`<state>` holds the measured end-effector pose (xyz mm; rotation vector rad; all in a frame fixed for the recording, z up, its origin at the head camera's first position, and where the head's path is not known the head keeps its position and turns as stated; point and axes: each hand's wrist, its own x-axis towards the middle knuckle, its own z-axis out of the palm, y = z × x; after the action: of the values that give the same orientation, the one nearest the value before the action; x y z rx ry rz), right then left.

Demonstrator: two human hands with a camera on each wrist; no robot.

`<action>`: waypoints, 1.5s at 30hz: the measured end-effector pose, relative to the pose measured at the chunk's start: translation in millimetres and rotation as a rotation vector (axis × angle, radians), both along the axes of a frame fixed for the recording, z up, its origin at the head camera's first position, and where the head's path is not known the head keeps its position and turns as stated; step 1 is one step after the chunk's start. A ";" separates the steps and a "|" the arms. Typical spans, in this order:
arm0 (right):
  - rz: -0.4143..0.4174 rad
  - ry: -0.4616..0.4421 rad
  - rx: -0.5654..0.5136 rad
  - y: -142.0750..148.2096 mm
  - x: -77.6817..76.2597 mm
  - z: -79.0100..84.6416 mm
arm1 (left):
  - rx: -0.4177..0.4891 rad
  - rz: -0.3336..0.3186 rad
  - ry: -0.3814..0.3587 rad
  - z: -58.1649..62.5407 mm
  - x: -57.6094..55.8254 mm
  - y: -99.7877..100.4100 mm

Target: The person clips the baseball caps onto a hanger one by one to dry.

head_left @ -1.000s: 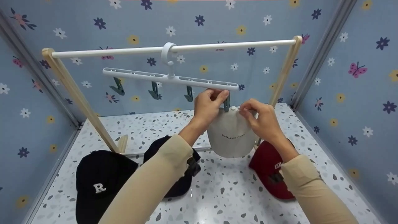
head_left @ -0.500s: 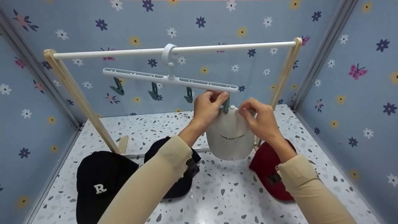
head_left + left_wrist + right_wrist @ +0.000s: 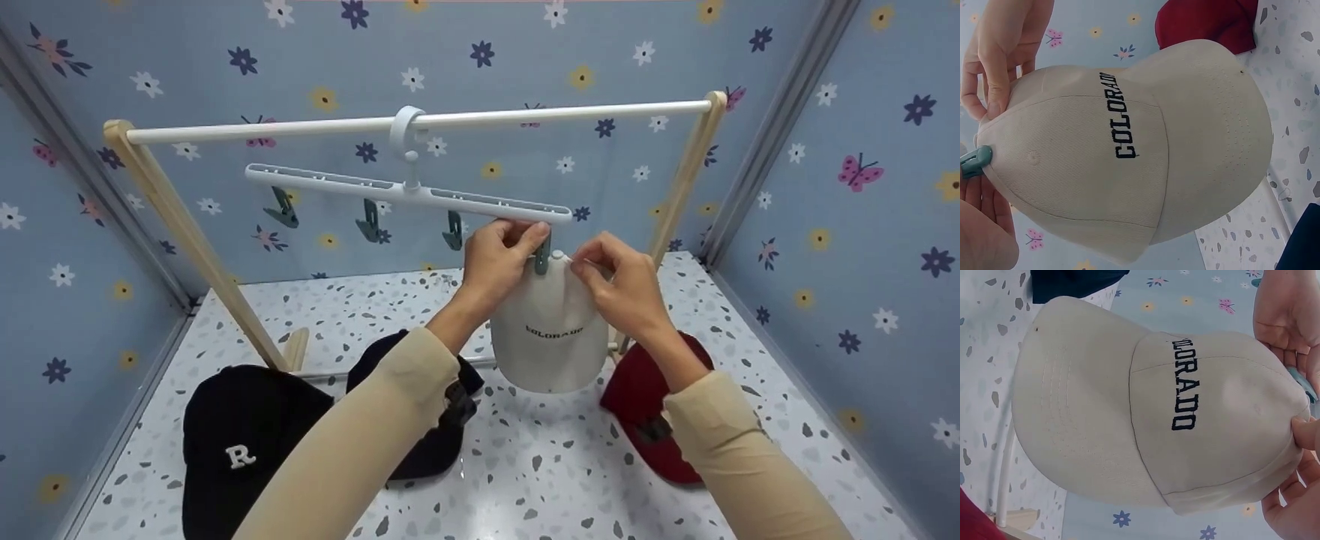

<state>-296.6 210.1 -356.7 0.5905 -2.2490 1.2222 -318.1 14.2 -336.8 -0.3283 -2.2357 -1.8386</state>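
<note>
A beige baseball cap [image 3: 551, 352] lettered "COLORADO" hangs brim down, its crown top in a green clip [image 3: 542, 259] at the right end of a white hanger [image 3: 337, 182]. My left hand [image 3: 495, 259] pinches that clip's upper part between thumb and fingers. With my right hand [image 3: 626, 289] I pinch the cap's crown just right of the clip. In the left wrist view, the clip's tip [image 3: 982, 156] bites the crown's edge. The right wrist view shows my thumb [image 3: 1304, 433] on the cap's front, fingers behind it.
The hanger hooks over a white rail [image 3: 562, 114] on a wooden stand. Several other green clips hang along it, one a left clip [image 3: 282, 208]. A black cap [image 3: 247, 442], a dark navy cap [image 3: 427, 457] and a red cap [image 3: 660, 420] lie on the speckled surface.
The beige cap has dipped slightly and shifted a little left, its lettering now turned more to view. Both hands keep their hold and have moved slightly left with it.
</note>
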 end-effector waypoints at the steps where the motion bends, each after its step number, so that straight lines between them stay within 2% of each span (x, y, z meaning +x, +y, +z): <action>1: 0.000 -0.004 -0.008 -0.6 -0.1 -0.4 | -0.003 0.000 -0.001 -0.1 0.2 -0.3; 9: 0.009 -0.014 -0.039 -3.5 -1.3 -3.5 | -0.022 -0.002 0.021 -1.7 0.8 -2.6; 19: 0.016 -0.036 -0.064 -0.5 -2.8 -5.1 | -0.020 -0.048 0.047 -5.9 -0.4 -5.7; 22: 0.009 -0.060 -0.033 1.4 -4.1 -5.4 | -0.008 -0.053 0.044 -8.6 -1.4 -6.5; 29: 0.009 -0.108 0.071 6.1 -6.9 -9.9 | -0.067 -0.044 0.043 -15.5 -0.7 -8.6; 34: 0.011 -0.116 0.114 6.6 -5.2 -11.6 | -0.073 -0.047 0.036 -18.8 0.1 -10.4; 45: 0.032 -0.106 0.138 4.3 4.9 -12.1 | -0.044 -0.064 0.022 -29.8 -1.6 -18.7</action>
<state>-291.8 214.4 -368.7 0.6285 -2.4371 1.1442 -319.7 -4.5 -366.5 -0.4304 -2.2796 -1.8096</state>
